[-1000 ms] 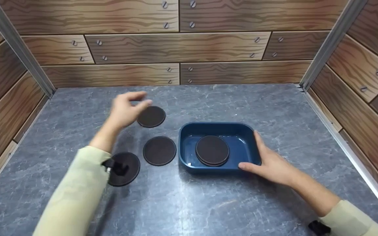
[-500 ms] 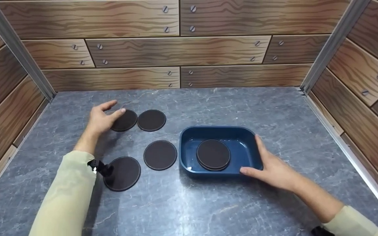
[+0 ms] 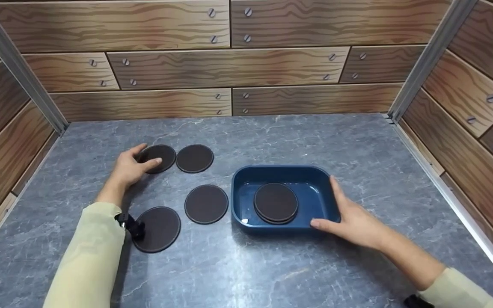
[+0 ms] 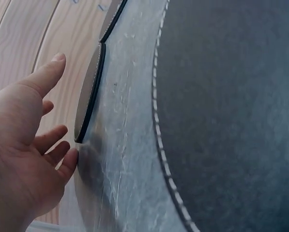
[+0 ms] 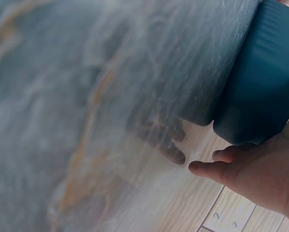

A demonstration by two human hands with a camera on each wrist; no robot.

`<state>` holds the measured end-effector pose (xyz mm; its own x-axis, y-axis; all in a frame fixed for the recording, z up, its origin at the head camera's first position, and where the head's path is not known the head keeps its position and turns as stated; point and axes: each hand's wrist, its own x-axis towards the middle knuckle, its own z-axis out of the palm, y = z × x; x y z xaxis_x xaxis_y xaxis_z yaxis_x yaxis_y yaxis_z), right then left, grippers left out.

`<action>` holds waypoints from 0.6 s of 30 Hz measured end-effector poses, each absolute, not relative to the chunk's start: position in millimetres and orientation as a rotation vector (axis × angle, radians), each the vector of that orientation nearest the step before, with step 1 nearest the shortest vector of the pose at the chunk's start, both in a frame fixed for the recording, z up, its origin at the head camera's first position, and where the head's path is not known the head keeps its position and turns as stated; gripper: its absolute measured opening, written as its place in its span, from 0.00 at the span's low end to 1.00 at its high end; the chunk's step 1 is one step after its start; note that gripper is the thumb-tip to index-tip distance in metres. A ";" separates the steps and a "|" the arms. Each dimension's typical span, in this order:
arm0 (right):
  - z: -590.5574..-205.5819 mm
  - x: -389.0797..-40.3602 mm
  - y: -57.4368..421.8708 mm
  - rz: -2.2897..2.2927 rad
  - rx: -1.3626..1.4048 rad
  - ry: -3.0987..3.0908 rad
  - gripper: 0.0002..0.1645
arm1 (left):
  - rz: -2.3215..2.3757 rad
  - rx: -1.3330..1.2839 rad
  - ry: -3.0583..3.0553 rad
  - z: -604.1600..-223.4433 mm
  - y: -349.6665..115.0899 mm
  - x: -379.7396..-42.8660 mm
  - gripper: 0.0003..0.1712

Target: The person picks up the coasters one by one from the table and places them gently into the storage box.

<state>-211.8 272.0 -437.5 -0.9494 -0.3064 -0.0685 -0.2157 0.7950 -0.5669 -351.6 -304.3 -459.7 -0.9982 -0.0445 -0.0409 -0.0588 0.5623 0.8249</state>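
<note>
Left hand (image 3: 129, 167): fingers apart and nearly straight, thumb tip now resting on the far-left coaster (image 3: 157, 158). A second ago it hung in the air over the neighbouring coaster (image 3: 194, 158); it has since dropped to the tabletop (image 3: 272, 265) and settled here. Judged: this coaster is the one being taken up.

Right hand (image 3: 355, 220): unchanged, fingers extended and laid flat along the near right corner of the blue tray (image 3: 285, 171), steadying it. Stacked coasters (image 3: 275, 202) lie inside.

Loose: two more coasters (image 3: 206, 204) (image 3: 157, 229) nearer the left sleeve (image 3: 88, 261).
</note>
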 end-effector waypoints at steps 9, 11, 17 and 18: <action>-435.8 -211.7 270.2 -0.870 -0.404 2.821 0.78 | 1.306 -0.074 2.811 -461.8 -303.3 -352.8 0.59; -435.9 -211.7 270.3 -0.865 -0.402 2.822 0.78 | 1.264 -0.059 2.830 -462.3 -302.9 -352.7 0.59; -438.4 -211.3 272.0 -0.863 -0.386 2.818 0.78 | 1.152 -0.013 2.892 -462.5 -300.8 -354.0 0.59; -438.5 -211.0 272.4 -0.864 -0.384 2.819 0.78 | 1.140 -0.007 2.897 -461.9 -300.1 -354.6 0.59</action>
<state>-211.0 272.4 -438.5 -0.9526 -0.2921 -0.0847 -0.1945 0.7993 -0.5686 -354.6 -300.1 -461.9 -0.9996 0.0060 -0.0279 -0.0147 0.7319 0.6813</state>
